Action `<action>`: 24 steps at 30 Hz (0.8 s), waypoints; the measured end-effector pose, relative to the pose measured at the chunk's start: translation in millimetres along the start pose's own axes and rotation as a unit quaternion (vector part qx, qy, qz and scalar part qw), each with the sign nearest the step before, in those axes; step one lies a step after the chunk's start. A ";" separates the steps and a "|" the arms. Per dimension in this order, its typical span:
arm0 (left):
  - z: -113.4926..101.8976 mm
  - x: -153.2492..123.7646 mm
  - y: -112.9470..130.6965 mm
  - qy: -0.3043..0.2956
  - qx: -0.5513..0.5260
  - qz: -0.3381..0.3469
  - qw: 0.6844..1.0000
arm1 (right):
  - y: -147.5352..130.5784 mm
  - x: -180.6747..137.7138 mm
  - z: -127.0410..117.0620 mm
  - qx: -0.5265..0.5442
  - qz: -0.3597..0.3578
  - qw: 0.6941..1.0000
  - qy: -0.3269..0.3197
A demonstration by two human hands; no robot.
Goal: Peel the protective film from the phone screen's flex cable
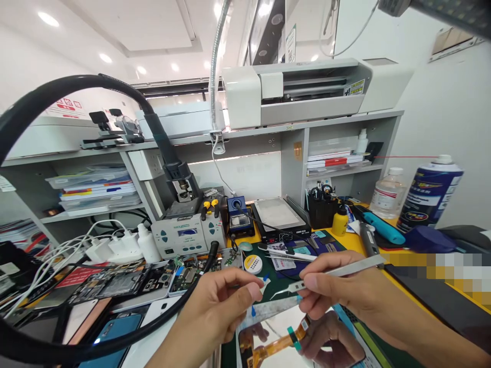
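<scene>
The tweezers [337,271] are in the right hand [337,294], low in the middle of the view, just above the table [406,286]. The right fingers are closed around them. Their thin tip points left at a small white piece [264,282]. The left hand [218,306] pinches that piece between thumb and first finger. A clear strip [268,309] hangs just under both hands.

To do this well, I think both hands should stay close together and steady. The tip should grab only the edge of the piece, with a soft squeeze, so nothing bends or tears.

There is little room. A thick black hose [169,312] curves just beside the left hand. An orange flat cable [276,345] lies right below. Open phones [126,283] crowd the left side, and a round tin [253,264] sits near, behind the hands. Short, slow moves look safest.
</scene>
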State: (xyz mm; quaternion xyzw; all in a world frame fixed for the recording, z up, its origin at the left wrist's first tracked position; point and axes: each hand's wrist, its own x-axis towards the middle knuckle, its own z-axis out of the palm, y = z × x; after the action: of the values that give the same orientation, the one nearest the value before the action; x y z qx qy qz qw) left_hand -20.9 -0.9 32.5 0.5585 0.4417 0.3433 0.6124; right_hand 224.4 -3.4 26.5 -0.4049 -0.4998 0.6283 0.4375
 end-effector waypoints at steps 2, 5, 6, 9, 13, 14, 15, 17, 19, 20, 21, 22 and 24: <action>4.6 0.2 -0.7 -0.003 -0.006 -0.018 1.000 | -0.3 -0.2 2.3 0.002 -0.005 1.000 0.001; 7.6 1.2 -3.0 -0.012 -0.003 -0.032 0.999 | -1.1 -0.5 3.7 0.003 -0.008 1.000 0.002; 8.0 1.6 -3.8 -0.014 -0.006 -0.030 0.999 | -1.6 -0.7 3.9 0.003 -0.008 1.000 0.000; 9.7 2.5 -4.7 -0.018 -0.018 -0.020 0.999 | -3.7 -1.4 4.7 0.002 -0.010 1.000 -0.004; 12.9 2.6 -3.8 -0.002 0.003 0.003 1.000 | -5.0 -2.1 5.6 -0.007 -0.016 1.000 -0.007; 13.5 2.6 -3.7 0.007 0.009 0.007 1.000 | -5.1 -2.1 5.1 -0.011 -0.018 1.000 -0.007; 13.8 2.8 -3.8 0.017 0.012 0.012 1.000 | -5.4 -2.1 4.1 -0.015 -0.022 1.000 -0.006; 13.9 3.4 -4.5 0.042 0.012 0.022 0.999 | -6.7 -1.9 0.5 -0.021 -0.035 0.999 0.001; 14.1 4.4 -5.6 0.066 0.009 0.035 0.997 | -9.2 -1.7 -4.2 -0.025 -0.055 0.998 0.018; 14.8 4.9 -6.2 0.077 0.004 0.041 0.996 | -10.8 -1.8 -6.4 -0.026 -0.067 0.997 0.030; 16.0 5.3 -6.7 0.087 0.001 0.046 0.995 | -12.3 -2.2 -8.2 -0.025 -0.085 0.995 0.040; 18.0 5.7 -7.3 0.097 -0.003 0.050 0.994 | -13.5 -3.1 -9.1 -0.025 -0.111 0.992 0.048; 23.7 5.8 -8.2 0.117 -0.008 0.057 0.991 | -14.2 -7.0 -7.7 -0.048 -0.175 0.981 0.066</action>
State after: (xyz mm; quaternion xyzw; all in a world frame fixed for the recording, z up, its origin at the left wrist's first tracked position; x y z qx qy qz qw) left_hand 2.6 -5.8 23.1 0.5337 0.4751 0.4446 0.5402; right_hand 235.8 -6.3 39.7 -0.3724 -0.5629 0.4889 0.5527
